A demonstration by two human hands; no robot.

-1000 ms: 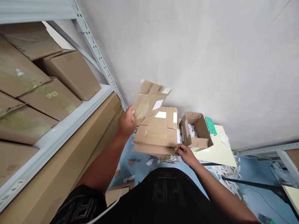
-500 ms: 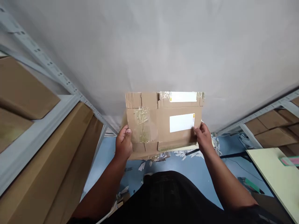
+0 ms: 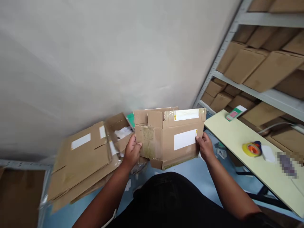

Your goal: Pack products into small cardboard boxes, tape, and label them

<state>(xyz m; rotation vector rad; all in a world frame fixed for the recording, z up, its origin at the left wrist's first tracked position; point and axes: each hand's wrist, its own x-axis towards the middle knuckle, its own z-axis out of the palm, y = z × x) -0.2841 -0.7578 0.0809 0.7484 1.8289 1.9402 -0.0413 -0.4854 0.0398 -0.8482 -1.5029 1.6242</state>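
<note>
Between my two hands I hold a partly flattened cardboard box (image 3: 168, 129) in front of my body. It carries white labels and strips of clear tape, and its upper flaps stand a little apart. My left hand (image 3: 132, 152) grips its left edge, thumb on the near face. On the right edge my right hand (image 3: 205, 146) pinches the cardboard beside the larger label, thumb in front. The fingers behind the box are hidden. Left of my left hand, a stack of flattened cardboard boxes (image 3: 83, 152) leans by the wall.
An open cardboard box (image 3: 118, 123) with white material stands behind the held one. At right is a cream table (image 3: 220, 126) bearing a yellow tape roll (image 3: 251, 149) and a green-and-pink packet (image 3: 235, 113). Metal shelving (image 3: 256, 88) full of cartons rises beyond. Scraps lie on the blue floor.
My view has swung to the right, bringing the table and right shelving further in. The held box has bent along its fold and its top flaps have parted; both hands keep their grip.
</note>
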